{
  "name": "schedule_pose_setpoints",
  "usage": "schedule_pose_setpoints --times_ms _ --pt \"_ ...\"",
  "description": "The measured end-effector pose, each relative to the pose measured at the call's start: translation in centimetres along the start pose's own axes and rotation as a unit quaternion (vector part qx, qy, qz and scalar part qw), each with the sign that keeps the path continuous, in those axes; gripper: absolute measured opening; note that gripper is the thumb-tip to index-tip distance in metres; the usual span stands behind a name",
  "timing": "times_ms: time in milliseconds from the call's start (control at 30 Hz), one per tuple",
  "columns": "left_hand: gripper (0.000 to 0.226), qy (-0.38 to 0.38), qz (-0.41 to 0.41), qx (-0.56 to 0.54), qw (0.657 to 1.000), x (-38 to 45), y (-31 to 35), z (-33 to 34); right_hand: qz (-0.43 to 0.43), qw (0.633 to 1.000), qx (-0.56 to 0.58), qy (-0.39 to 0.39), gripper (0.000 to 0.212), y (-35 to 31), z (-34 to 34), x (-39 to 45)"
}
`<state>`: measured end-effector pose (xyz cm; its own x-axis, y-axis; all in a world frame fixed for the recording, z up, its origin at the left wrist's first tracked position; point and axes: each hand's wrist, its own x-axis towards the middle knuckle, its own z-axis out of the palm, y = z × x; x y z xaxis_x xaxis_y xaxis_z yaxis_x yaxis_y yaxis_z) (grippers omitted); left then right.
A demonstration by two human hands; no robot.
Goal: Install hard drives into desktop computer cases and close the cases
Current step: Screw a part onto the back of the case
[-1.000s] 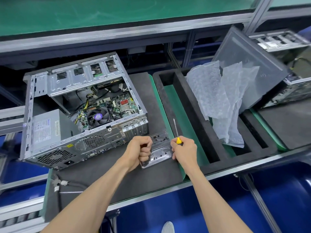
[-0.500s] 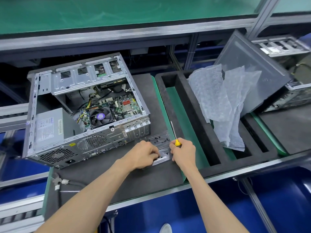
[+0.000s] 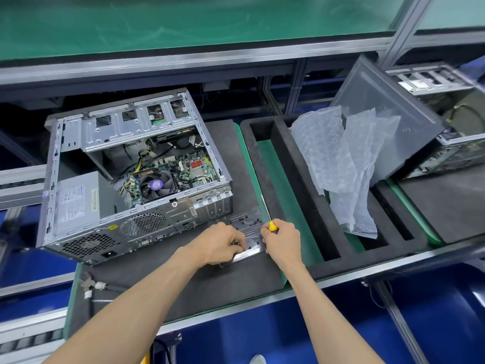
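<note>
1. An open computer case (image 3: 136, 177) lies on its side on the dark mat (image 3: 183, 282) at the table's left end, its inside facing up.
2. A metal bracket (image 3: 248, 232) lies flat on the mat just right of the case, near the table's front edge.
3. The left hand (image 3: 223, 244) is curled, fingers pinching the bracket's front edge.
4. The right hand (image 3: 283, 241) is closed around a yellow-handled screwdriver (image 3: 270, 222), fingertips touching the bracket.
5. Bubble wrap (image 3: 338, 164) drapes over the foam tray (image 3: 309, 206) farther right.
</note>
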<state>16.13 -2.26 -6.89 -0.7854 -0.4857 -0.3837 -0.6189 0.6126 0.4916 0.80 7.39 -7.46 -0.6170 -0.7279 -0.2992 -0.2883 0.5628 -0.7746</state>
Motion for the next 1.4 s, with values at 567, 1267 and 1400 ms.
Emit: schedule_pose_setpoints --times_ms 567,1267,1400 --pt "0.018 0.042 -0.017 -0.023 0.999 -0.7 -1.6 -0.2 -0.02 0.999 -0.037 -0.026 0.025 -0.2 -0.4 -0.9" --pt "0.009 0.108 0.0 -0.137 0.985 -1.0 -2.0 1.2 -0.042 0.994 -0.098 -0.01 0.018 0.3 0.4 0.0" --pt "0.017 0.148 -0.058 -0.354 0.922 -2.2 -2.1 1.7 -0.052 0.995 -0.084 -0.008 0.017 0.3 0.4 -0.3"
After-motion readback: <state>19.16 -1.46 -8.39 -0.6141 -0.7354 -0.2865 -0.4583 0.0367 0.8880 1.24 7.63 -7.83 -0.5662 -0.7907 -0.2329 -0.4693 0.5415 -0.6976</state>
